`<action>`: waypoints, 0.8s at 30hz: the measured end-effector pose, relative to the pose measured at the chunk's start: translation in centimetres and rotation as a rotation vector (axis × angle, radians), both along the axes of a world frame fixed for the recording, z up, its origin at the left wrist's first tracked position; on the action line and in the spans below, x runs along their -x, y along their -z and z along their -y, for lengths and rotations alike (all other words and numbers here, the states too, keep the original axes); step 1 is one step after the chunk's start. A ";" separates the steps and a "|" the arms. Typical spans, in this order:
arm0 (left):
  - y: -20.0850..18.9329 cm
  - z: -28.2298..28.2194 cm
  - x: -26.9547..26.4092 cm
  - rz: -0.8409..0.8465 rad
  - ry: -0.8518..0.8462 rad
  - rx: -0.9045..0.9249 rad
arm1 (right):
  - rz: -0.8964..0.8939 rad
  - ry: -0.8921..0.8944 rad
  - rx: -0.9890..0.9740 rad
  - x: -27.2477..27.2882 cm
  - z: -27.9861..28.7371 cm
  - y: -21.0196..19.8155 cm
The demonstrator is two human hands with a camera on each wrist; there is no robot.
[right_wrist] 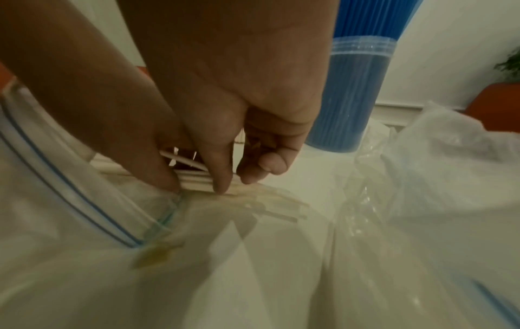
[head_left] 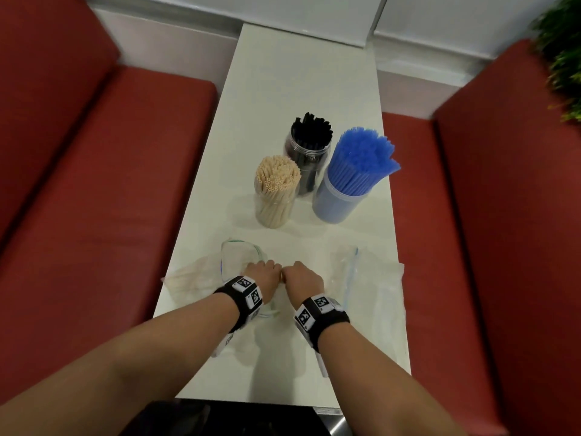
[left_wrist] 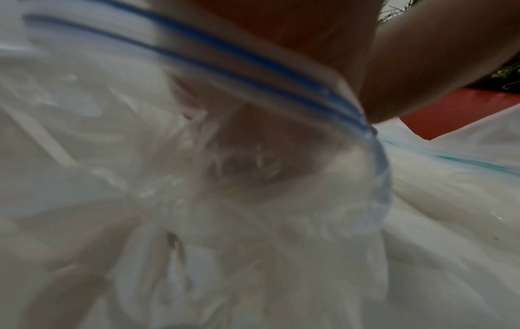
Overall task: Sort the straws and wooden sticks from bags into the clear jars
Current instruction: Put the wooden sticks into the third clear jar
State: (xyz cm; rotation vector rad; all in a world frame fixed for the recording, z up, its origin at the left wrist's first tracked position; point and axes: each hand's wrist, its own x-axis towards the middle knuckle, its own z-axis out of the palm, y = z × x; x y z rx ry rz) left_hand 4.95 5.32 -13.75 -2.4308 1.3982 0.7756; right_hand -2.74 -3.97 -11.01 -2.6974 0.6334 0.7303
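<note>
Three clear jars stand mid-table: one of beige straws (head_left: 276,193), one of black straws (head_left: 309,149), one of blue straws (head_left: 352,177) (right_wrist: 357,93). In front of them lies a clear zip bag (head_left: 239,256) (right_wrist: 70,189) with its mouth open. My left hand (head_left: 273,269) (right_wrist: 166,180) and right hand (head_left: 290,269) (right_wrist: 230,182) meet at that mouth. Both pinch a small bundle of pale sticks (right_wrist: 197,178), whose ends show through the plastic. The left wrist view is blurred by the bag (left_wrist: 253,222), with my fingers (left_wrist: 253,144) dim behind the plastic.
A second clear bag (head_left: 361,278) (right_wrist: 436,155) lies crumpled to the right, and more plastic (head_left: 188,278) to the left. The narrow white table (head_left: 283,73) is flanked by red benches (head_left: 94,184) (head_left: 471,215). A plant (head_left: 562,58) stands at the far right.
</note>
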 end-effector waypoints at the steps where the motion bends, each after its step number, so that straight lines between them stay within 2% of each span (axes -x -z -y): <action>1: 0.0 0.0 0.2 0.000 -0.010 -0.011 | 0.047 0.012 0.007 -0.2 0.1 -0.4; 4: 0.1 0.3 0.3 -0.056 -0.066 -0.032 | 0.173 0.012 0.015 -0.2 0.7 -1.5; 6: -0.2 0.6 0.2 -0.159 -0.175 0.010 | 0.268 0.083 -0.026 0.0 1.2 -2.0; 12: -2.7 1.5 -0.8 -0.418 -0.482 0.363 | 0.592 0.601 -0.247 1.4 1.5 -2.8; 14: -3.9 1.9 -1.4 -0.496 -0.528 0.510 | 0.634 0.734 -0.283 1.6 1.2 -2.6; 15: -4.7 2.0 -1.6 -0.526 -0.560 0.593 | 0.614 0.740 -0.287 1.6 1.1 -2.5; 17: -6.2 2.3 -1.9 -0.553 -0.647 0.777 | 0.507 0.636 -0.325 1.2 0.5 -2.2; 19: -7.7 2.5 -2.3 -0.563 -0.722 0.935 | 0.400 0.424 -0.368 0.7 -0.5 -1.9; 21: -9.2 2.6 -2.7 -0.603 -0.787 1.041 | 0.302 0.211 -0.365 -0.2 -1.5 -1.5; 24: -10.9 2.1 -3.2 -0.720 -0.891 1.130 | 0.106 -0.019 -0.290 -1.9 -2.8 -0.8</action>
